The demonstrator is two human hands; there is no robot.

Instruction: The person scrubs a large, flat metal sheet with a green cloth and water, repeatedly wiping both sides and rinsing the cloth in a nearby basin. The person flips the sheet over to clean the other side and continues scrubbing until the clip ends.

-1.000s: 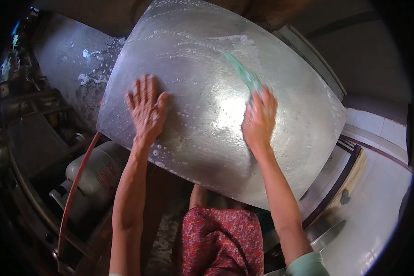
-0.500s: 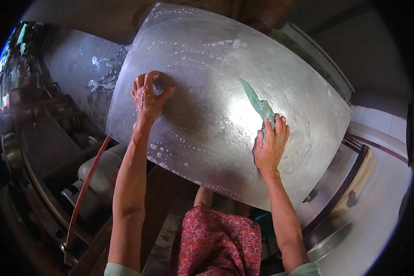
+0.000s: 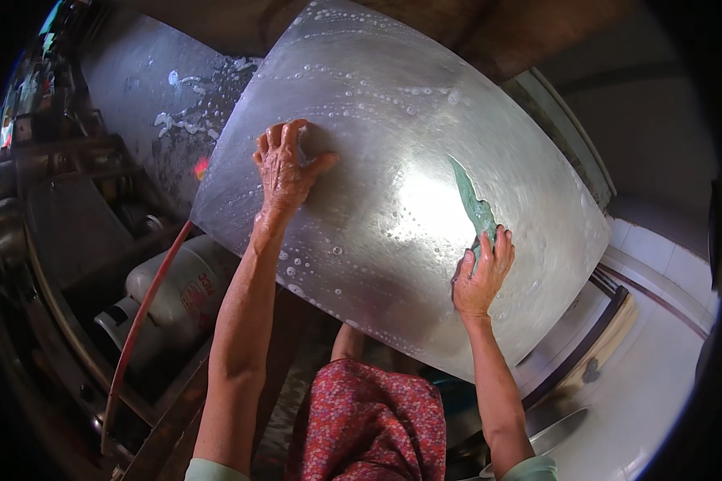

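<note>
A large silvery metal sheet (image 3: 361, 264), wet and dotted with soap bubbles, lies tilted in front of me. My left hand (image 3: 285, 172) rests on its left half, fingers bent and thumb spread wide; I cannot make out anything held beneath the palm. On the right half, my right hand (image 3: 485, 272) presses a limp green cloth (image 3: 479, 212) against the metal. One long end of that cloth trails up and left beyond my fingertips, while the rest is hidden under the hand.
At lower left lies a pale gas cylinder (image 3: 180, 276), with a red hose (image 3: 148, 309) running past it. Suds mark the grey surface (image 3: 152, 88) beyond the sheet's left edge. White tiles (image 3: 646, 244) and a metal basin (image 3: 557, 433) are on the right.
The view has shifted slightly. My right hand and the green cloth have slid a little down toward me on the sheet. My left hand stays at about the same place on the metal.
</note>
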